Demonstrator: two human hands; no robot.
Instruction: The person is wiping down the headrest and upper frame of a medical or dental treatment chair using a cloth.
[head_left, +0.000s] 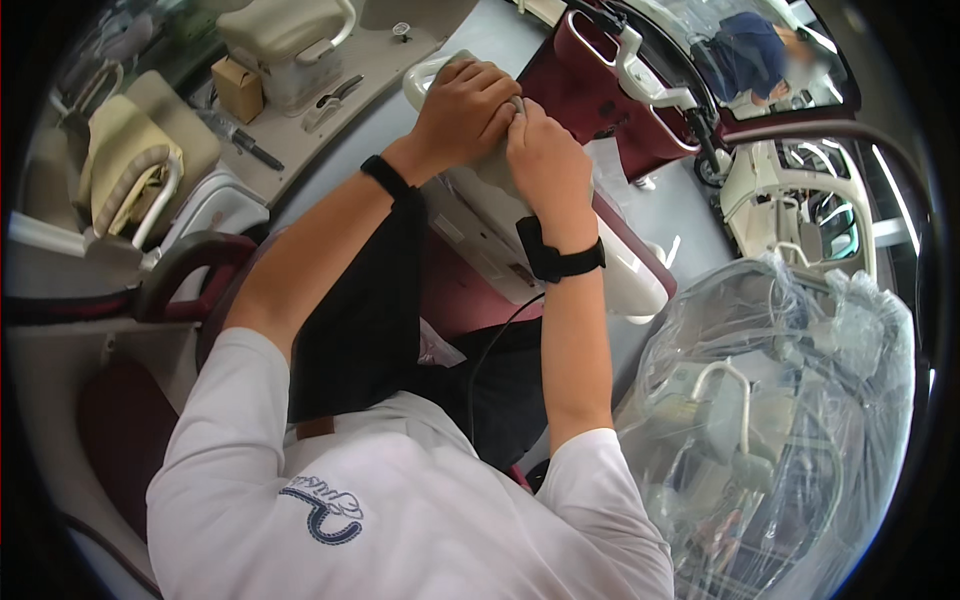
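Both of my hands are on the upper end of a padded beige seat part (491, 169) in front of me. My left hand (471, 105) lies over its top edge with the fingers curled. Close against it, my right hand (546, 154) is bent over the same edge, thumbs nearly meeting; what the fingers pinch is hidden. Below the hands is a pale plastic side panel (480, 240), with a glossy white, maroon-edged part (626, 262) at its right. A maroon surface (457, 292) shows beneath. Black bands circle both wrists.
At the upper left, a beige floor (315, 146) bears a cardboard box (237, 90), a black-handled tool (257, 148) and a seat (277, 30). A maroon body with a handlebar (637, 67) stands ahead. Plastic film covers a vehicle (780, 420) at the right. Another person (746, 56) is at the upper right.
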